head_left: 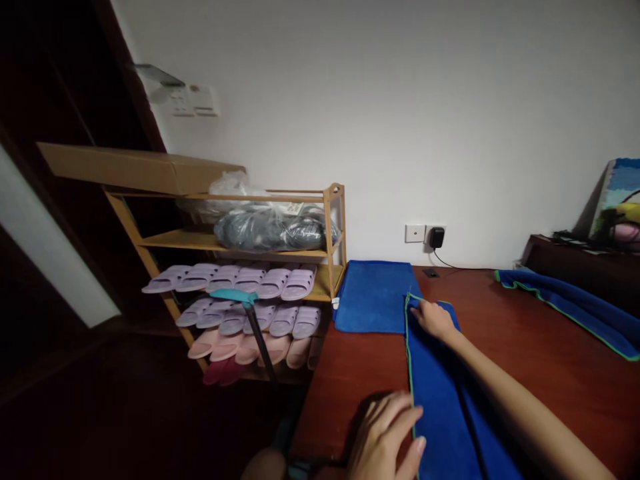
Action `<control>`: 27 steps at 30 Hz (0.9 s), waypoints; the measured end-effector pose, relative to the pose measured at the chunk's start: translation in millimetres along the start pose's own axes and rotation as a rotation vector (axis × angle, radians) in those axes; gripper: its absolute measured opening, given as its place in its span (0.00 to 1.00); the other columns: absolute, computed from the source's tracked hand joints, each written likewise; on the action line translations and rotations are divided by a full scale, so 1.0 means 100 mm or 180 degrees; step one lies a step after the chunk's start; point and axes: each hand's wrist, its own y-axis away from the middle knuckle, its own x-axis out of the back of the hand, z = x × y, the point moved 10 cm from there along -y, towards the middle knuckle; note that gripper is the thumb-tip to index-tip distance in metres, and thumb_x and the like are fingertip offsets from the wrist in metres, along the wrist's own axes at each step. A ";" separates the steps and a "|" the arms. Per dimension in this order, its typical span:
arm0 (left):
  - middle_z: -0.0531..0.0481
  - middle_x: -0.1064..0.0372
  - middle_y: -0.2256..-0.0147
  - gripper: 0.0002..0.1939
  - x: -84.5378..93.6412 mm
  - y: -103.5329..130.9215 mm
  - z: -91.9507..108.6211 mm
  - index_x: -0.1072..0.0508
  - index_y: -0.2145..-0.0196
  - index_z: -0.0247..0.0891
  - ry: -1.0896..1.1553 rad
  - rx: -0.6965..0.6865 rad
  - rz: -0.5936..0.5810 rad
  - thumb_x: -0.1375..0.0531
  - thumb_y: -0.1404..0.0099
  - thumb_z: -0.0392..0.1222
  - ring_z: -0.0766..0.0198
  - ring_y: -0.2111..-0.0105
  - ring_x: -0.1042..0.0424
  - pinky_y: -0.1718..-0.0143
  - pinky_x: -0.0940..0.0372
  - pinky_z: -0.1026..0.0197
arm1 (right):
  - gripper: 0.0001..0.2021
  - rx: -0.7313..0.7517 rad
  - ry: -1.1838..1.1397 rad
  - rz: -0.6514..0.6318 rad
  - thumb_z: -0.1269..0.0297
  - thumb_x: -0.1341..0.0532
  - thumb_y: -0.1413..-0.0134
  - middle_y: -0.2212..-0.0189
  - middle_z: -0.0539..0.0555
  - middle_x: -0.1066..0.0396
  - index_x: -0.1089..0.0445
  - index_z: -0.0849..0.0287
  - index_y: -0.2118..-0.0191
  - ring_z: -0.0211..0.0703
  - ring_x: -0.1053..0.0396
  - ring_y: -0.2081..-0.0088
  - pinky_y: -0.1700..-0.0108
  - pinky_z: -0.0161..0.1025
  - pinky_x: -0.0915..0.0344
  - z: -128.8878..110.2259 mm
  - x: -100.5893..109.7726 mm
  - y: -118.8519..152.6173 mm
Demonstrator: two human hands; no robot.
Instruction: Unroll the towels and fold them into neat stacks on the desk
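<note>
A blue towel [437,400] with bright green edging lies lengthwise along the red-brown table in front of me. At its far end, near the left corner, my right hand [434,320] is closed with curled fingers on the fabric. My left hand [387,437] is at the near left edge of this towel, fingers stretched and slightly apart. Just beyond, a folded blue towel [375,297] lies flat in the table's far left corner, partly overlapped by the towel under my right hand. Another blue towel [570,310] with green edging lies bunched at the right.
A wooden rack [330,247] with lilac slippers [300,282], pink slippers and bagged goods stands left of the table [345,380]. A cardboard box [150,170] tops it. A black plug [437,237] sits in the wall socket. A dark ledge [560,257] rises at right.
</note>
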 end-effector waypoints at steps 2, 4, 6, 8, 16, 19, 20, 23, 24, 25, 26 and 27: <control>0.43 0.46 0.38 0.31 -0.15 -0.10 0.06 0.43 0.38 0.48 -0.0495 -0.0399 -0.0252 0.43 0.36 0.54 0.49 0.41 0.43 0.45 0.42 0.44 | 0.25 0.0098 -0.0001 -0.0125 0.47 0.57 0.38 0.60 0.63 0.27 0.32 0.60 0.57 0.52 0.28 0.58 0.60 0.42 0.38 -0.14 -0.11 0.13; 0.43 0.52 0.36 0.36 -0.33 -0.11 0.07 0.49 0.36 0.50 -0.0788 -0.0609 -0.0598 0.44 0.38 0.60 0.47 0.39 0.47 0.44 0.45 0.39 | 0.25 0.0170 0.0004 -0.0174 0.46 0.56 0.39 0.59 0.64 0.28 0.32 0.61 0.56 0.54 0.29 0.58 0.59 0.43 0.38 -0.27 -0.19 0.22; 0.43 0.53 0.36 0.36 -0.42 -0.09 0.06 0.49 0.36 0.50 -0.0878 -0.0652 -0.0762 0.45 0.38 0.62 0.47 0.39 0.48 0.44 0.47 0.37 | 0.23 0.0184 -0.0024 -0.0168 0.49 0.54 0.39 0.58 0.65 0.28 0.33 0.63 0.55 0.54 0.29 0.57 0.58 0.44 0.38 -0.34 -0.24 0.27; 0.44 0.55 0.35 0.36 -0.41 -0.06 0.06 0.50 0.36 0.50 -0.0857 -0.0601 -0.0778 0.46 0.37 0.62 0.47 0.38 0.50 0.43 0.48 0.36 | 0.20 0.0176 -0.0105 -0.0148 0.53 0.53 0.38 0.57 0.65 0.29 0.33 0.63 0.55 0.53 0.29 0.56 0.58 0.43 0.38 -0.34 -0.27 0.27; 0.49 0.52 0.36 0.22 -0.04 -0.06 0.07 0.38 0.42 0.49 -0.0043 0.0009 -0.0546 0.46 0.33 0.49 0.53 0.36 0.54 0.41 0.47 0.44 | 0.17 0.0244 -0.0752 -0.0158 0.55 0.52 0.37 0.64 0.58 0.26 0.32 0.60 0.63 0.43 0.29 0.61 0.63 0.34 0.42 -0.09 -0.33 0.21; 0.48 0.46 0.38 0.18 0.01 -0.07 0.00 0.32 0.46 0.47 0.0214 0.0212 -0.0368 0.43 0.34 0.46 0.54 0.38 0.49 0.42 0.45 0.46 | 0.18 0.0338 -0.0984 -0.0106 0.54 0.52 0.37 0.67 0.56 0.26 0.32 0.61 0.66 0.41 0.30 0.65 0.64 0.32 0.42 -0.07 -0.32 0.20; 0.48 0.44 0.39 0.18 0.01 -0.07 -0.01 0.32 0.47 0.46 0.0266 0.0252 -0.0308 0.43 0.34 0.45 0.55 0.38 0.48 0.42 0.44 0.46 | 0.19 0.0362 -0.1049 -0.0081 0.53 0.52 0.37 0.67 0.56 0.26 0.32 0.61 0.66 0.40 0.30 0.65 0.65 0.32 0.42 -0.07 -0.31 0.20; 0.48 0.42 0.40 0.17 0.02 -0.07 -0.05 0.31 0.48 0.46 0.0372 0.0329 -0.0185 0.43 0.34 0.45 0.56 0.39 0.46 0.42 0.44 0.48 | 0.20 0.0407 -0.1215 0.0002 0.52 0.52 0.37 0.69 0.55 0.26 0.31 0.62 0.68 0.39 0.31 0.67 0.66 0.32 0.42 -0.07 -0.28 0.19; 0.48 0.42 0.40 0.16 0.02 -0.07 -0.05 0.31 0.48 0.45 0.0396 0.0346 -0.0171 0.43 0.34 0.45 0.56 0.39 0.46 0.42 0.44 0.48 | 0.21 0.0412 -0.1254 0.0027 0.51 0.52 0.38 0.70 0.55 0.27 0.31 0.62 0.68 0.39 0.31 0.67 0.66 0.32 0.42 -0.06 -0.27 0.18; 0.48 0.42 0.40 0.16 0.02 -0.07 -0.06 0.31 0.48 0.45 0.0403 0.0371 -0.0163 0.44 0.34 0.45 0.56 0.39 0.46 0.42 0.44 0.48 | 0.21 0.0410 -0.1282 0.0049 0.51 0.52 0.38 0.70 0.54 0.27 0.31 0.62 0.68 0.39 0.32 0.68 0.66 0.32 0.42 -0.04 -0.27 0.18; 0.48 0.42 0.40 0.17 0.02 -0.07 -0.07 0.32 0.48 0.45 0.0384 0.0402 -0.0162 0.44 0.34 0.45 0.56 0.39 0.46 0.42 0.44 0.48 | 0.21 0.0401 -0.1297 0.0068 0.51 0.52 0.38 0.70 0.54 0.27 0.31 0.62 0.68 0.39 0.32 0.68 0.66 0.32 0.42 -0.02 -0.27 0.17; 0.48 0.43 0.40 0.17 0.01 -0.07 -0.07 0.33 0.47 0.46 0.0336 0.0420 -0.0190 0.45 0.33 0.46 0.56 0.39 0.46 0.41 0.45 0.48 | 0.20 0.0380 -0.1300 0.0085 0.52 0.52 0.38 0.70 0.54 0.27 0.31 0.61 0.68 0.39 0.32 0.68 0.66 0.32 0.42 0.01 -0.28 0.16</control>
